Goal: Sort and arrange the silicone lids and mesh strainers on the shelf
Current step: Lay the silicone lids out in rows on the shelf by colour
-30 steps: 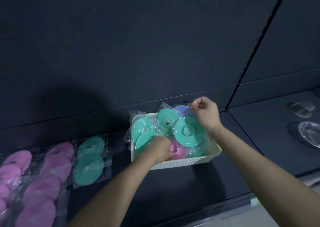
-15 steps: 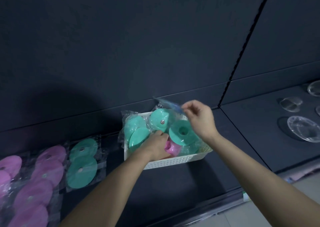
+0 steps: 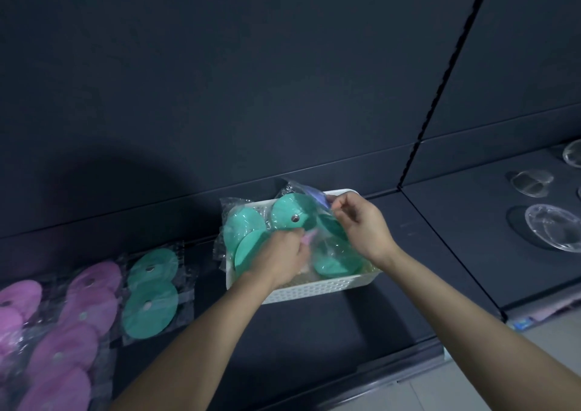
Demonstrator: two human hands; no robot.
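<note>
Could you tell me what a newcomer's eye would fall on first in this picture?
Most likely the white basket of bagged teal lids at the middle of the dark shelf, where the left hand reaches in among them and the right hand pinches a wrapped blue lid at the back rim. Next, the rows of pink lids and two teal lids laid out at lower left.

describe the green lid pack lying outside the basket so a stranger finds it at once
On the dark shelf, look left of the white basket. The teal pack lies flat there, nearest the basket, two discs in a clear bag; all its neighbours further left are pink packs.
</note>
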